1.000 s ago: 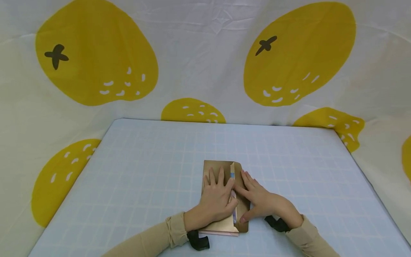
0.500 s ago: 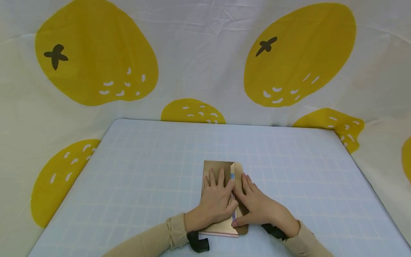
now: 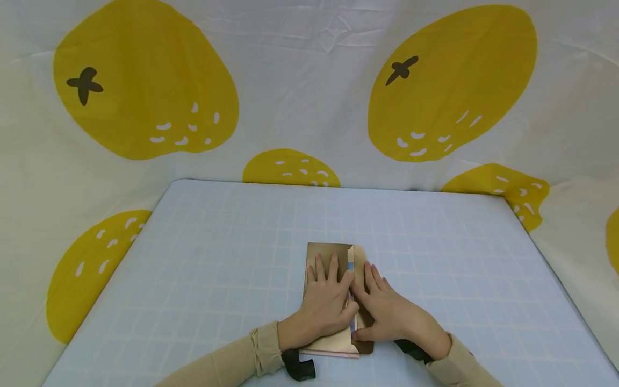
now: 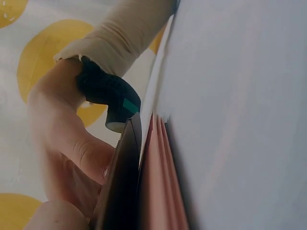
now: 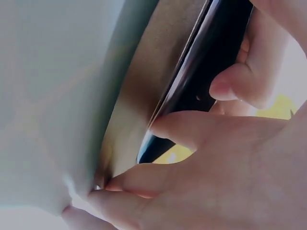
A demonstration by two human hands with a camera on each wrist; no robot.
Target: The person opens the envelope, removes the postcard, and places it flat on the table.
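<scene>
A flat gold-brown paper folder (image 3: 333,248), like an envelope, lies lengthwise on the table. Its narrow flap (image 3: 359,255) extends along the right side, and a strip with blue marks (image 3: 350,265) shows beside it. My left hand (image 3: 324,306) rests on the folder with fingers spread and thumb bent. From the right, my right hand (image 3: 394,312) lies over the flap, fingers extended, its thumb reaching the strip's lower end. The left wrist view shows pink layers (image 4: 163,177) beneath the dark top panel (image 4: 122,177). In the right wrist view, fingertips touch the brown flap (image 5: 144,81) and an edge beside it.
The table (image 3: 217,258) has a pale blue checked cover. Behind it hangs a white cloth (image 3: 300,97) with large yellow fruit prints. A black wrist strap (image 3: 297,365) sits below my left hand, with another (image 3: 413,350) under my right wrist.
My right hand has slid slightly left over the flap, and its thumb has moved from the flap's outer part to the strip. My left hand has stayed in place.
</scene>
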